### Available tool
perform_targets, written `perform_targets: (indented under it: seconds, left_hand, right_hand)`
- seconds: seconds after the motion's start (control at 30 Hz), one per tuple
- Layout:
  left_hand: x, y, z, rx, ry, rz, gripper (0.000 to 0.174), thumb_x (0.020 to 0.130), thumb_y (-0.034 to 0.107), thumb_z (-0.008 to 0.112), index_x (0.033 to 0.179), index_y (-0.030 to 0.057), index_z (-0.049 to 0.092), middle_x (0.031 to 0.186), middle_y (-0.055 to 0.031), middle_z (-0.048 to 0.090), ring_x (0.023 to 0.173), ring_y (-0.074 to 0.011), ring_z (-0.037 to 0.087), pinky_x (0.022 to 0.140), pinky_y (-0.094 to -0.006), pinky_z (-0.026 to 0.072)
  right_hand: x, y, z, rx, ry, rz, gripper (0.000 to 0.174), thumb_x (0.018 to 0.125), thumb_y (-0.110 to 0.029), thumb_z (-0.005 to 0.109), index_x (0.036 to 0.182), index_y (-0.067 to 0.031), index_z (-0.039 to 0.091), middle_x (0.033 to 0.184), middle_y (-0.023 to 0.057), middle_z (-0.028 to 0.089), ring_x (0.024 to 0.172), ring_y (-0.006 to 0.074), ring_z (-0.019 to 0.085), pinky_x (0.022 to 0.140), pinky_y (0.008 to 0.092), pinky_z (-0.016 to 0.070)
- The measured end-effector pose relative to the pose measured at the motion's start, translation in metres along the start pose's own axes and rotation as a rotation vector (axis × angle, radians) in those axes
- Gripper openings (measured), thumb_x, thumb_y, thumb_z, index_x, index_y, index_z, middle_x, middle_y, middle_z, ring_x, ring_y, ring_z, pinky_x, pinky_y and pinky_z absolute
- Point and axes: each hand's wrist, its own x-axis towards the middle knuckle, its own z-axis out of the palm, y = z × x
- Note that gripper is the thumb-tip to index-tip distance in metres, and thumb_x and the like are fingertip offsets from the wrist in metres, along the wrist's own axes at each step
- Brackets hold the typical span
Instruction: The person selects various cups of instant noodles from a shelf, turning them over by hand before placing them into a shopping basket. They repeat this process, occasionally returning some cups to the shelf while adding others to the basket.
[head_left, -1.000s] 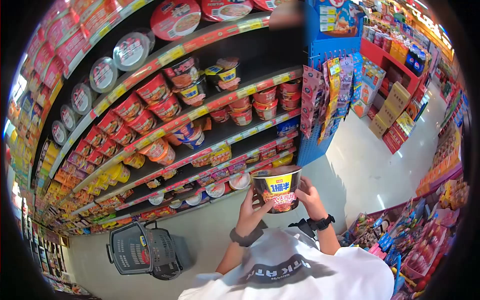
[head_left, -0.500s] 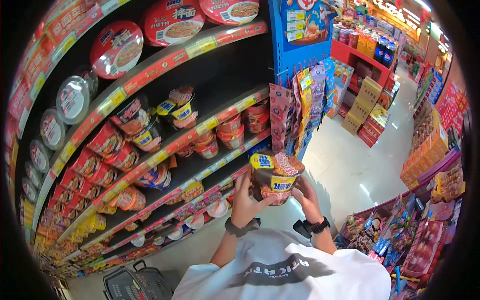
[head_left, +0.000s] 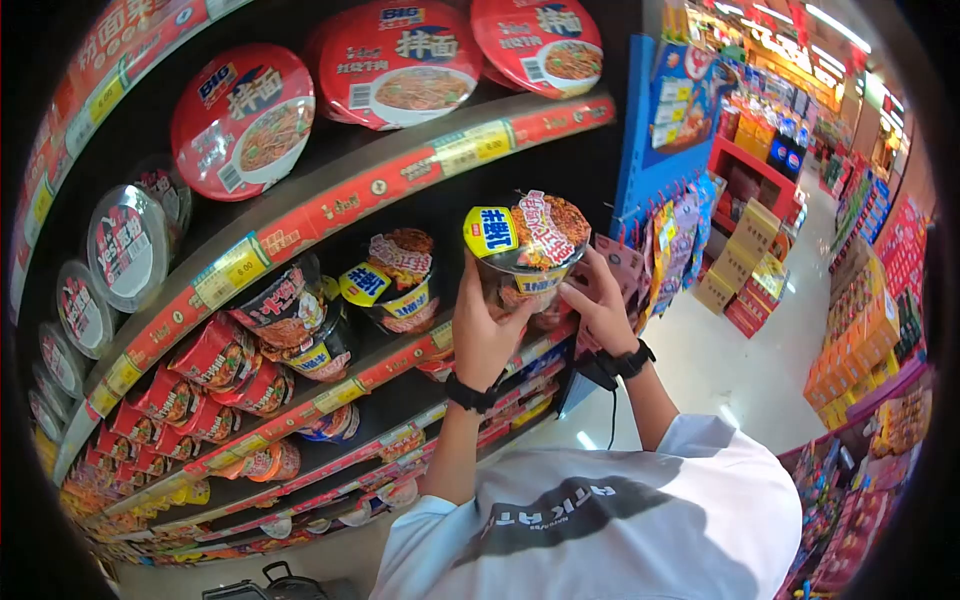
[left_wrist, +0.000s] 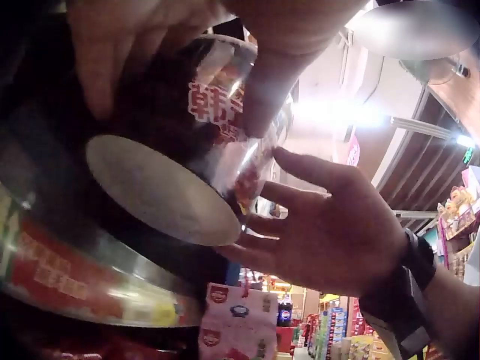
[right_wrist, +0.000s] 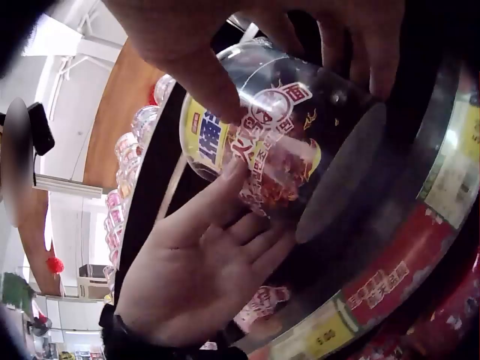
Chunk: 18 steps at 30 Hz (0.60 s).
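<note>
Both hands hold a black instant noodle bowl with a yellow label and noodle picture on its lid, in front of the shelf. My left hand grips its left side, thumb across the front. On the other side my right hand holds it with thumb and fingers. In the left wrist view the bowl's pale round base shows, tilted. The right wrist view shows the red-and-white lettering on the bowl's side. A matching noodle bowl stands on the shelf just to the left.
Above runs a shelf edge with price tags and red noodle bowls. Red noodle bowls are stacked lower left. Hanging snack packets flank the right end, and a dark basket sits on the floor.
Both hands have raised the noodle bowl towards the shelf, and its lid has come into view. The view has moved closer to the shelf, and the basket has shifted toward the bottom edge.
</note>
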Motion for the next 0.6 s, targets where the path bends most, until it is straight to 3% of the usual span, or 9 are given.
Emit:
perform_targets:
  seconds: [0.1,0.23,0.43,0.6]
  left_hand:
    - [0.024,-0.031,0.001,0.222,0.056,0.078,0.095,0.08,0.023,0.077,0.149,-0.0082,0.02,0.14,-0.0333,0.043,0.124,-0.0427,0.052,0.1,-0.0427,0.0455]
    - [0.037,-0.056,-0.002,0.328,0.078,0.023,0.1,0.08,0.029,0.075,0.148,-0.0111,0.013,0.138,-0.036,0.042,0.123,-0.0462,0.05,0.099,-0.0448,0.0463]
    - [0.038,-0.06,-0.007,0.461,0.027,-0.149,0.103,0.078,0.027,0.074,0.148,-0.013,0.009,0.135,-0.0404,0.041,0.119,-0.0494,0.051,0.097,-0.0472,0.0463]
    - [0.042,-0.062,-0.005,0.503,0.018,-0.192,0.102,0.077,0.025,0.073,0.148,-0.0128,0.009,0.134,-0.041,0.042,0.117,-0.0498,0.052,0.096,-0.0481,0.0471]
  right_hand:
    - [0.042,0.029,0.009,0.074,-0.053,-0.032,0.081,0.082,-0.001,0.074,0.15,-0.002,0.03,0.135,0.007,0.04,0.13,0.0213,0.043,0.108,0.0367,0.0396]
    - [0.079,0.065,0.017,-0.021,-0.078,-0.05,0.095,0.074,-0.006,0.084,0.15,-0.0018,0.028,0.135,0.009,0.039,0.131,0.023,0.043,0.108,0.038,0.0401]
    - [0.085,0.068,0.035,-0.345,-0.059,-0.089,0.103,0.069,-0.017,0.089,0.149,0.0026,0.027,0.133,0.0144,0.041,0.128,0.025,0.047,0.108,0.0392,0.0418]
    - [0.091,0.072,0.035,-0.354,-0.086,-0.073,0.101,0.069,-0.021,0.09,0.146,0.0047,0.03,0.134,0.0172,0.046,0.125,0.0274,0.051,0.107,0.0388,0.0422]
